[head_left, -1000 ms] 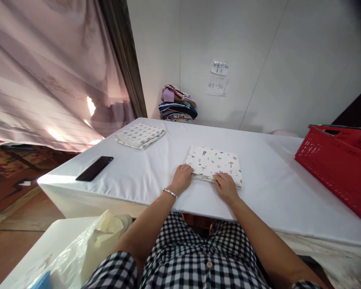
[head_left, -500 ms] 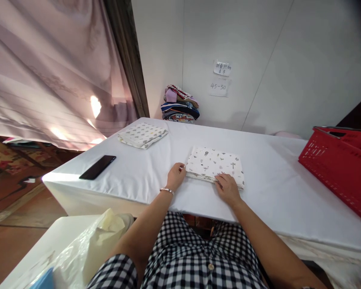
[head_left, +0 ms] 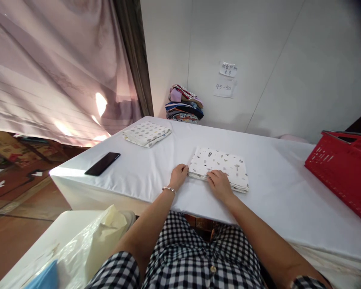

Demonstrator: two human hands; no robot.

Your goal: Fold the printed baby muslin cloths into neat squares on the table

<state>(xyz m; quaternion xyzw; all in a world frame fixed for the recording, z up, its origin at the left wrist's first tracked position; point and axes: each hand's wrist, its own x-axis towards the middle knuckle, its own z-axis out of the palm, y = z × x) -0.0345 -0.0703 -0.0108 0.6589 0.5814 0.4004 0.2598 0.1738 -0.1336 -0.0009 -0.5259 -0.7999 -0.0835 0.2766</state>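
A folded white cloth [head_left: 219, 163] with small printed plants and figures lies flat on the table in front of me. At its near left corner, my left hand [head_left: 178, 176] has its fingers closed on the edge. My right hand [head_left: 219, 184] grips the near edge around the middle, fingers bent over the top and the thumb mostly hidden. The layered folds show along the edge to the right of that hand. Farther back to the left is a second folded cloth [head_left: 147, 134], white with grey heart-like shapes, untouched.
A black phone [head_left: 102, 163] rests on the left of the white-covered table [head_left: 273, 192]. On the right stands a red plastic basket [head_left: 343, 168]. A pile of folded fabrics [head_left: 185, 105] sits by the wall behind. A plastic bag [head_left: 81, 249] lies at lower left.
My right hand has slid left along the cloth's near edge, closer to my left hand. My left hand stays at the corner. The camera view has turned slightly left.
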